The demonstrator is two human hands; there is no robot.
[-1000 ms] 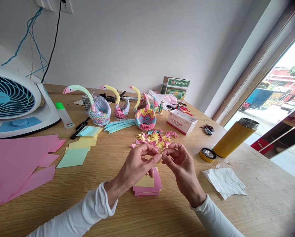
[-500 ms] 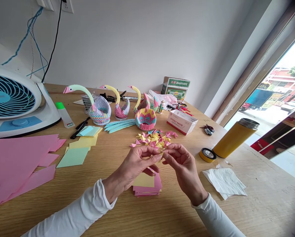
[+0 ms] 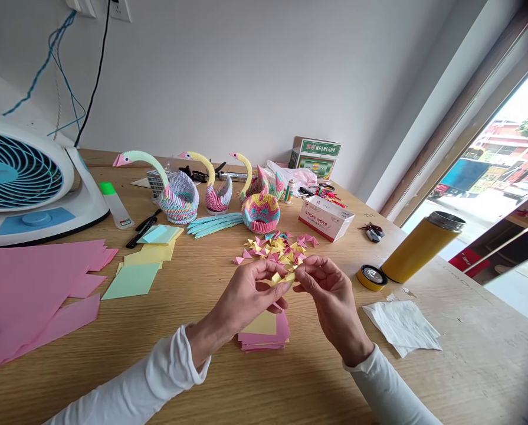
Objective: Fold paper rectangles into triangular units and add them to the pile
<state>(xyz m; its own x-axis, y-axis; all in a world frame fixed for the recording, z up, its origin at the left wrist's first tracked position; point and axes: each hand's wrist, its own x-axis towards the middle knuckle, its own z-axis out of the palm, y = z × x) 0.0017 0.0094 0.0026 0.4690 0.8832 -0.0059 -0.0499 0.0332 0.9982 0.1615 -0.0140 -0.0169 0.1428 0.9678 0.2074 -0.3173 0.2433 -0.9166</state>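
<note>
A small folded yellow paper piece point(image 3: 283, 277) is pinched between the fingertips of both hands above the table. My left hand point(image 3: 248, 289) grips it from the left, thumb in front. My right hand point(image 3: 328, 290) holds its right end between thumb and forefinger. Below the hands lies a stack of pink and yellow paper slips point(image 3: 264, 336), partly covered by my left fingers. Just beyond my fingertips spreads a pile of folded pink, yellow and blue paper triangles point(image 3: 275, 248).
Paper swans point(image 3: 179, 198) and a round paper bowl point(image 3: 261, 213) stand behind the pile. Pink sheets point(image 3: 25, 295) and a fan point(image 3: 33, 177) are at left. A sticky note box point(image 3: 327, 218), yellow flask point(image 3: 418, 251), its lid point(image 3: 372, 277) and a tissue point(image 3: 402, 327) are at right.
The yellow paper has turned in my fingers and now shows more of its folded faces. Both hands have shifted only slightly.
</note>
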